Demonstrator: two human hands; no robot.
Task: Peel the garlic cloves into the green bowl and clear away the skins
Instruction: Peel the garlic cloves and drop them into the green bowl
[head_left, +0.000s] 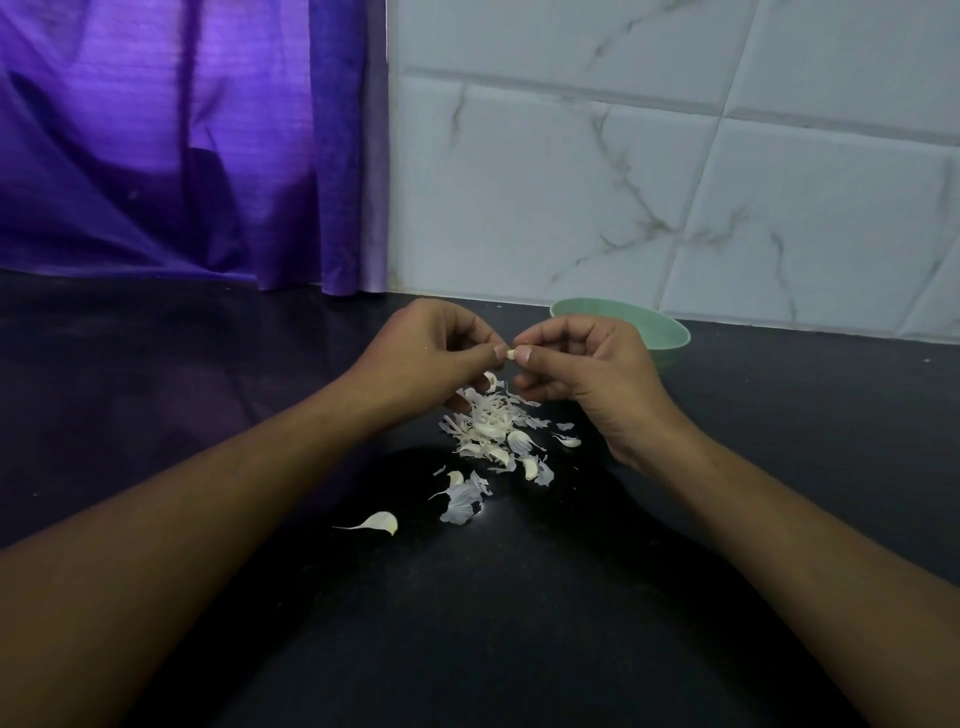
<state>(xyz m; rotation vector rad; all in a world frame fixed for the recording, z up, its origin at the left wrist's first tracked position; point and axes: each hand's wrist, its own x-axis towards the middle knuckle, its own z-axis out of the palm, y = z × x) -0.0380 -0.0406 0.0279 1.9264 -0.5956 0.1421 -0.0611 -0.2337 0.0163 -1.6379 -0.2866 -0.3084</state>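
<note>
My left hand (426, 348) and my right hand (587, 364) meet above the dark counter, and both pinch one small garlic clove (511, 354) between thumb and fingertips. Under them lies a heap of white garlic skins (488, 423) with several cloves mixed in. One unpeeled clove (382, 522) with a long tail lies apart at the near left of the heap. The green bowl (660, 327) stands behind my right hand by the wall, partly hidden; its inside cannot be seen.
The black counter (208, 395) stretches to both sides and toward me. A purple curtain (182, 145) hangs at the back left. White marble tiles (675, 182) form the wall behind the bowl.
</note>
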